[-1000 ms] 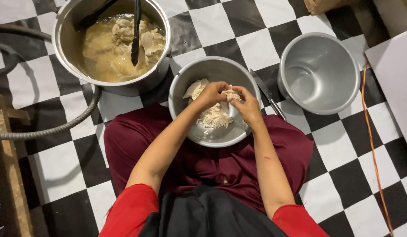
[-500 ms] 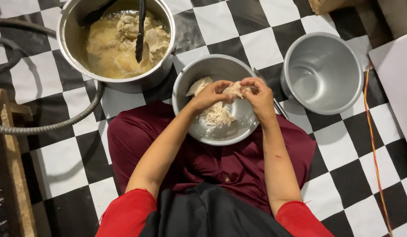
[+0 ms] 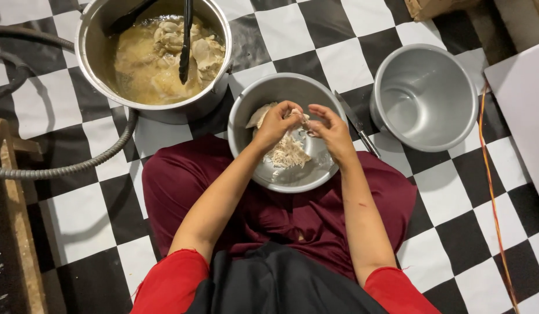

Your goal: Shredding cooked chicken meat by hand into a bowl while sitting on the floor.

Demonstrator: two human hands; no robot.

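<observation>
A steel bowl (image 3: 284, 90) rests on my lap against the dark red cloth. Pale shredded chicken (image 3: 288, 152) lies heaped in its bottom. My left hand (image 3: 276, 123) and my right hand (image 3: 332, 129) meet over the bowl, both pinching one piece of cooked chicken (image 3: 299, 118) between the fingertips. A larger uncut piece (image 3: 256, 117) pokes out behind my left hand at the bowl's far left side.
A big steel pot (image 3: 92, 49) at the upper left holds boiled chicken in yellowish broth, with black tongs (image 3: 185, 40) standing in it. To the right stands an empty steel pot (image 3: 423, 96). A knife (image 3: 358, 124) lies between the bowl and that pot. A corrugated grey hose (image 3: 77, 166) curves over the checkered floor.
My hands have shifted slightly to the right over the bowl and keep working the same chicken piece. The view has drifted a little; pots stay where they were.
</observation>
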